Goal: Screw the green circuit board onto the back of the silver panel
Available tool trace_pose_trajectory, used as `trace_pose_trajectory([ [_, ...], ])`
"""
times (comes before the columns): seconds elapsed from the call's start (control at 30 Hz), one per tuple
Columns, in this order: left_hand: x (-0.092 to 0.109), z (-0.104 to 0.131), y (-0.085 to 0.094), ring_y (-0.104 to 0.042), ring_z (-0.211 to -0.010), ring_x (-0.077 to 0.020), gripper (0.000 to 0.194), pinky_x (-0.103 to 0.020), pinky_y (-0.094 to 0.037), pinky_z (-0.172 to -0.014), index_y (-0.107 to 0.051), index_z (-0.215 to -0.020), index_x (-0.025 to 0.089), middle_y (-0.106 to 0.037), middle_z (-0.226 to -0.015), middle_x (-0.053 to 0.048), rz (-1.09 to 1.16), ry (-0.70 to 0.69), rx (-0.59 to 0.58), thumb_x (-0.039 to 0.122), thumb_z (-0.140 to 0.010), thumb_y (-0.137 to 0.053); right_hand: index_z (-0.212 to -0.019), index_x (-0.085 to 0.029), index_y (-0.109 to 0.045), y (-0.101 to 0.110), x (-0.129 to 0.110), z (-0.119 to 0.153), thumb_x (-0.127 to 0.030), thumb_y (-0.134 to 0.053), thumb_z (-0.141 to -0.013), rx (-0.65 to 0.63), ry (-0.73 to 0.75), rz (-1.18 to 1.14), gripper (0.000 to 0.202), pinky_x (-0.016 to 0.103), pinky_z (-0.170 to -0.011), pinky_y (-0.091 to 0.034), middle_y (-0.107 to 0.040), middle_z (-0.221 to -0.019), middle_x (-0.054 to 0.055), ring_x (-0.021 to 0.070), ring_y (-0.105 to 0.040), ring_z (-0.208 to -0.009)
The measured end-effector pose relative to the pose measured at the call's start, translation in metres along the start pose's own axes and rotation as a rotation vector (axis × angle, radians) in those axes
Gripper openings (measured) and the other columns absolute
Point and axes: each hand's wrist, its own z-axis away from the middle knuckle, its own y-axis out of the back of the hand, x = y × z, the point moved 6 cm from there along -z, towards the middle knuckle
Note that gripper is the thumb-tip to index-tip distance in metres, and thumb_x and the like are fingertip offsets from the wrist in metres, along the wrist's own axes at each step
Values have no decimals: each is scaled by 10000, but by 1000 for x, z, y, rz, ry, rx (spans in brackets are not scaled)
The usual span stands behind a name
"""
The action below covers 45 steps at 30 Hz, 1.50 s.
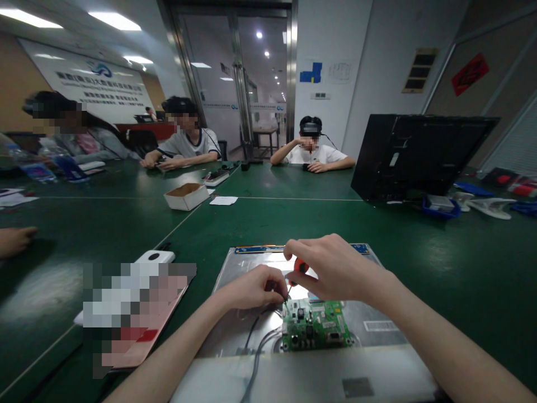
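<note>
Circuit board [316,326] — upper-left corner by fingertips of left hand [257,286] | green, dark-spotted, lying flat | right hand [335,267] holds red screwdriver [298,266] | left fingers narrow — holding what, I cannot tell

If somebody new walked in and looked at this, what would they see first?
Probably the bright green circuit board, lying on a silvery panel at the bottom middle. Right by its far left corner, the person's right hand holds a screwdriver with a red handle, and the left hand is close beside. Next, maybe the big black monitor at the right, standing on the green table.
</note>
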Motion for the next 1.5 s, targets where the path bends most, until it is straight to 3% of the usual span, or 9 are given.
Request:
trace_pose_trajectory([
  [0.13, 1, 1, 1, -556, -645, -140, 74, -222, -413, -599, -666, -741, 163, -621, -681, 25, -9, -3, 24, 125, -692, -627, -980, -175, -551, -2, 3, -2, -328, -548, -925, -18, -9, 54, 163, 274, -507, -226, -680, -819, 17, 142, -556, -615],
  [0.43, -1, 0, 0, -547, -648, -132, 91, -218, -420, -618, -665, -731, 164, -614, -673, 36, -12, -15, 21, 87, -691, -636, -1025, -168, -523, 1, -5, 3, -171, -525, -848, -36, 56, -53, 176, 266, -532, -255, -632, -967, 42, 124, -511, -655],
  [0.57, 0, 1, 0, -555, -651, -136, 102, -222, -422, -624, -678, -752, 160, -630, -685, 30, -38, -5, 21, 85, -695, -638, -1006, -173, -524, 0, -1, 0, -232, -538, -897, -9, 24, -15, 125, 263, -525, -237, -659, -945, 36, 126, -541, -651],
  [0.7, 1, 0, 2, -555, -651, -136, 77, -222, -423, -629, -666, -719, 167, -632, -664, 39, -35, -7, 42, 100, -684, -647, -1006, -181, -526, -3, 1, -1, -309, -609, -882, -31, 17, 29, 197, 265, -518, -230, -670, -840, 13, 145, -563, -650],
  [1.03, -2, 0, -1, -554, -641, -131, 101, -209, -427, -592, -685, -765, 173, -638, -678, 30, -30, 3, 1, 117, -699, -633, -1029, -167, -502, 1, -7, 4, -159, -498, -824, -67, 67, -87, 205, 264, -538, -255, -621, -952, 53, 125, -487, -655],
  [1.33, -3, 0, 0, -539, -619, -121, 119, -203, -417, -579, -677, -743, 167, -627, -668, 37, -20, 11, 12, 99, -668, -616, -984, -190, -531, -2, 0, 1, -271, -574, -895, -18, 19, 15, 128, 261, -513, -217, -672, -875, 10, 135, -560, -641],
  [1.5, -5, 0, 0, -544, -622, -122, 90, -203, -420, -583, -665, -722, 171, -640, -678, 38, -21, 19, 21, 112, -672, -617, -1022, -190, -532, 0, -2, 2, -235, -580, -874, -44, 23, -8, 162, 263, -522, -245, -667, -920, 23, 137, -562, -664],
])
